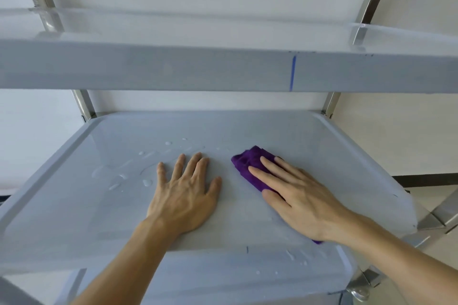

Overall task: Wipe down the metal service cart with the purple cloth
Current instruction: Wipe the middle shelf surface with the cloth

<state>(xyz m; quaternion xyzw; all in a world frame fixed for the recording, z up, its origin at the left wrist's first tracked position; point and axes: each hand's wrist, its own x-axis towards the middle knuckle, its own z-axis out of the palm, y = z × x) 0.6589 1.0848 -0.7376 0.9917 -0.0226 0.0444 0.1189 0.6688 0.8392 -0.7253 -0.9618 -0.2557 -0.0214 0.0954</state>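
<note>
Purple cloth under our right hand on the middle shelf of the grey metal service cart.

We see the crumpled purple cloth lying right of centre on the middle shelf, our right hand pressed flat over it with straight fingers, the grip wide and closed round nothing. Our left hand rests palm down just left of the cloth, fingers spread, touching bare shelf and apart from the cloth. Clear water droplets bead on the shelf left of and beyond that hand. More drops sit on the lower shelf near us. A blue line marks the upper shelf's front edge.
</note>
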